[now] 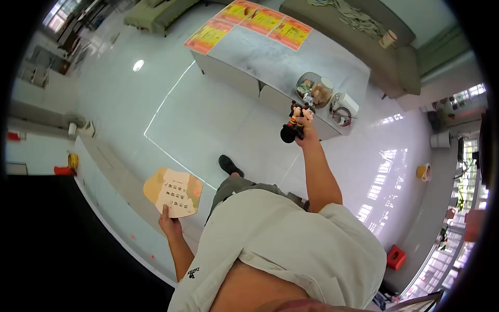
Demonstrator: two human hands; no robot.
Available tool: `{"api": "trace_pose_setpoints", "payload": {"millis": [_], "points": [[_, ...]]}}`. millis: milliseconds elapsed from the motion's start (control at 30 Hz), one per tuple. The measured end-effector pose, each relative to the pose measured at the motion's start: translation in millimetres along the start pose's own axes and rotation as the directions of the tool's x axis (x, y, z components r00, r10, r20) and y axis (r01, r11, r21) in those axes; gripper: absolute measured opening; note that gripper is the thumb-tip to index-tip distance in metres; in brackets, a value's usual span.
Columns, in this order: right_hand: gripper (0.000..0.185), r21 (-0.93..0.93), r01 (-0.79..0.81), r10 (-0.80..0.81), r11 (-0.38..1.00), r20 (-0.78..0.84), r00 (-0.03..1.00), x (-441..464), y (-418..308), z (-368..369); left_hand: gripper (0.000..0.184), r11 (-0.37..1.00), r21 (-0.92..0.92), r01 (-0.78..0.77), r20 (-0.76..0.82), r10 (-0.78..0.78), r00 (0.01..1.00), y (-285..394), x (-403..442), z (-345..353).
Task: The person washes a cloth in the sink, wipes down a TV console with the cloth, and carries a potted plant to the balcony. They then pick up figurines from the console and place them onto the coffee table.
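In the head view my left hand [169, 223], low on the left, grips a cream and orange shaped card [179, 195] by its lower edge. Rows of dark written characters face up on it; its thumb lies on the front. Out ahead on the right, my right hand [309, 133] is closed around a small figurine [299, 119] with black, red and yellow parts and a round black base. The figurine is held in the air near the front edge of the coffee table [249, 57], close to a wire basket [306, 80] of small items.
Orange and yellow printed sheets [290, 32] lie at the table's far left end. A white container [347, 102] stands at its near right corner. Behind is a sofa [332, 23] with crumpled cloth. A red stool [396, 257] is at lower right; a long low cabinet [112, 192] runs along the left.
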State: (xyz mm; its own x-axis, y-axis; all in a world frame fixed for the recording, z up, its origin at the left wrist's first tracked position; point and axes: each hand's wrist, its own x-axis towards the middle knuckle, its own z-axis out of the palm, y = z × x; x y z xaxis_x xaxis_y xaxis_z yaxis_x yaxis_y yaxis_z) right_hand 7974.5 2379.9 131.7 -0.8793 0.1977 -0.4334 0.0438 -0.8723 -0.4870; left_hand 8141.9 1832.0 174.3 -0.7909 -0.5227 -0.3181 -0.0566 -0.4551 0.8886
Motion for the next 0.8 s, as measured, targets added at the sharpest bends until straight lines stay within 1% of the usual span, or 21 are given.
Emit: {"api": "trace_pose_setpoints", "payload": {"millis": [33,67,167,233,267,367,433,467,567,600,667,700,733,767,800], "points": [[0.026,-0.033,0.014,-0.014,0.999,-0.014,1.0,-8.6,-4.9,-8.8,0.035,0.999,-0.009,0.032,0.017,-0.032,0.999,-15.5,1.8,-6.8],[0.025,-0.002,0.124,-0.124,0.992,0.083,0.989,-8.4,-1.8,-11.1,0.036,0.999,-0.003,0.035,0.047,-0.035,0.998,-16.4,12.6,-9.5],[0.024,0.021,0.075,-0.076,0.997,0.058,0.995,-13.5,-1.4,-16.7,0.036,0.999,0.0,0.036,0.055,-0.036,0.998,-19.6,35.9,-16.9],[0.023,0.01,0.101,-0.102,0.995,0.059,0.993,-19.4,-7.3,-23.8,0.035,0.999,0.005,0.034,0.072,-0.034,0.997,-11.6,23.7,-4.6],[0.023,-0.017,0.076,-0.075,0.997,0.036,0.997,-24.6,-1.2,-36.2,0.034,0.998,0.029,0.064,0.043,-0.066,0.997,-10.7,7.9,-17.0],[0.021,-0.037,0.118,-0.117,0.992,0.041,0.992,-17.1,-4.5,-39.5,0.032,0.994,0.093,0.061,0.023,-0.064,0.998,2.3,-0.6,-3.2],[0.019,-0.041,0.109,-0.11,0.993,-0.018,0.994,11.7,-5.2,-46.2,0.03,0.987,0.161,0.019,0.038,-0.025,0.999,16.6,8.1,8.7],[0.018,-0.044,0.104,-0.106,0.994,-0.044,0.993,28.8,-9.3,-48.7,0.029,0.989,0.149,-0.019,0.08,0.007,0.997,18.9,11.6,14.1],[0.018,-0.081,0.123,-0.135,0.989,-0.167,0.977,71.1,-23.5,-44.2,0.03,0.987,0.157,-0.044,0.01,0.043,0.999,23.3,-1.6,43.8],[0.02,-0.093,0.117,-0.131,0.989,-0.171,0.977,87.4,-26.0,-47.6,0.032,0.989,0.143,-0.049,0.005,0.049,0.999,24.2,-5.9,49.3],[0.022,-0.122,0.092,-0.111,0.988,-0.159,0.981,134.2,-31.9,-56.6,0.035,0.991,0.133,-0.036,-0.057,0.044,0.997,18.0,-18.9,61.1],[0.023,-0.161,0.112,-0.136,0.981,-0.148,0.979,159.4,-32.4,-55.9,0.036,0.992,0.124,-0.035,-0.095,0.047,0.994,16.1,-27.2,71.6],[0.024,-0.199,0.138,-0.166,0.97,-0.135,0.977,199.2,-32.3,-45.0,0.039,0.993,0.115,0.004,-0.138,0.012,0.99,16.0,-23.6,93.0],[0.025,-0.225,0.161,-0.194,0.961,-0.133,0.972,202.8,-34.0,-52.8,0.039,0.997,0.078,0.013,-0.171,0.0,0.985,6.0,-45.1,95.9],[0.025,-0.288,0.076,-0.137,0.955,-0.199,0.97,226.4,-36.2,-52.3,0.039,0.998,0.055,0.031,-0.208,-0.019,0.978,0.3,-48.1,107.0]]}}
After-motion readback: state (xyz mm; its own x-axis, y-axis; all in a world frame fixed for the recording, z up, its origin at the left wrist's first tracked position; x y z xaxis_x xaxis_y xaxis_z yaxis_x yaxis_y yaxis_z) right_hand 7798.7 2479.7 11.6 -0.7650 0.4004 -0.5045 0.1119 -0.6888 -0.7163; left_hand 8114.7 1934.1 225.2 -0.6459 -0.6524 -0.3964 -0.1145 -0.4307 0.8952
